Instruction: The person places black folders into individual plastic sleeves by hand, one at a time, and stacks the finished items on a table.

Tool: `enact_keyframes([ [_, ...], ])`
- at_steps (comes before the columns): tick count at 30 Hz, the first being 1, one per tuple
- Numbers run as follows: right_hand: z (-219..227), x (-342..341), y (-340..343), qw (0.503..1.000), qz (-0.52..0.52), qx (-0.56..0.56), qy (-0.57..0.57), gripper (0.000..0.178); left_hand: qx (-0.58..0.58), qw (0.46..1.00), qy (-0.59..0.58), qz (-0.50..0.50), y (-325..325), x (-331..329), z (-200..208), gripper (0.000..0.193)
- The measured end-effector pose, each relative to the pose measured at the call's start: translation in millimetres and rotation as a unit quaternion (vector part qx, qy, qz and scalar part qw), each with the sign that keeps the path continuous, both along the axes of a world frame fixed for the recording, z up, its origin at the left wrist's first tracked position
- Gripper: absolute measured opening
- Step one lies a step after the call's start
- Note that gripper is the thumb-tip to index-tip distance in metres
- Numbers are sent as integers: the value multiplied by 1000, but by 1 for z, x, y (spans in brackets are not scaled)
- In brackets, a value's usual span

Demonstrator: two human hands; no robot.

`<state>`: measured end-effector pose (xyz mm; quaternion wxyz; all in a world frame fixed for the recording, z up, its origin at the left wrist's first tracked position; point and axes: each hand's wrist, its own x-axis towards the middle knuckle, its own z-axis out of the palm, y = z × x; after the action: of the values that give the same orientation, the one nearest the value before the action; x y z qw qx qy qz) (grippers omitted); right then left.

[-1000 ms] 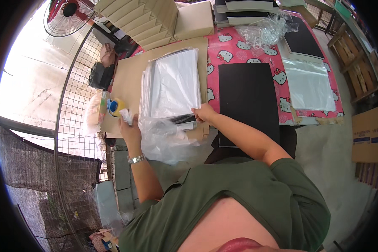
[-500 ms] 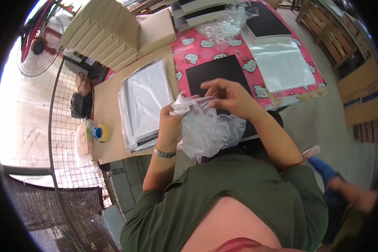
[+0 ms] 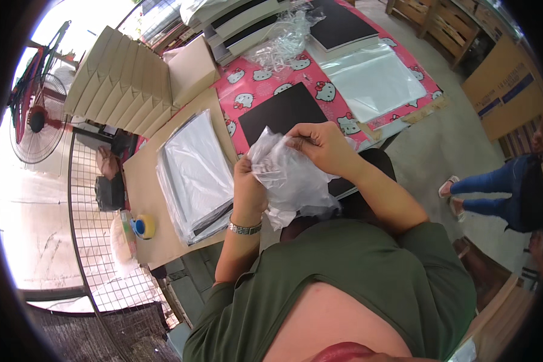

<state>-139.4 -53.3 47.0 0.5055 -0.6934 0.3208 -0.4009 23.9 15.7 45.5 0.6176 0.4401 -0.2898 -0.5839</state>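
Between my hands hangs a crumpled translucent plastic bag (image 3: 298,181). My left hand (image 3: 250,187), with a metal watch on the wrist, grips the bag's left edge with the fingers closed. With bent fingertips, my right hand (image 3: 323,145) pinches the bag's upper right part. Beyond the bag lies a flat black board or book (image 3: 283,111), partly covered by my hands and the plastic. To the left rests a stack of plastic-wrapped flat sheets (image 3: 196,172); their contents show only dimly.
A pink patterned cloth (image 3: 265,90) covers the table's right side. On it are clear plastic sleeves (image 3: 374,81), a black-topped stack (image 3: 344,27) and loose clear wrap (image 3: 283,42). Wrapped tan packs (image 3: 120,81) and a tape roll (image 3: 143,227) stand left. A person (image 3: 495,193) stands at right.
My right hand has come down onto the bag and now pinches it; before, its fingers were spread above. The bag's upper edge is raised. The person at right has moved into fuller view.
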Motion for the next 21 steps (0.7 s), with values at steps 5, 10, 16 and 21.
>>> enact_keyframes([
  [5, -1, -18, -11, 998, -30, -25, -43, 13, -65, 996, -52, 35, 2, 24, -32, 24],
  [10, 1, -19, 8, 977, -41, -201, -56, 20, -84, 994, -65, 11, -5, -7, -4, 21],
  [16, 10, -61, 11, 990, -61, -123, -33, 26, -144, 973, -181, 21, -3, -36, -4, 31],
  [21, 16, -89, 33, 991, -73, -111, -14, 22, -189, 942, -250, -120, 0, -76, 9, 47],
])
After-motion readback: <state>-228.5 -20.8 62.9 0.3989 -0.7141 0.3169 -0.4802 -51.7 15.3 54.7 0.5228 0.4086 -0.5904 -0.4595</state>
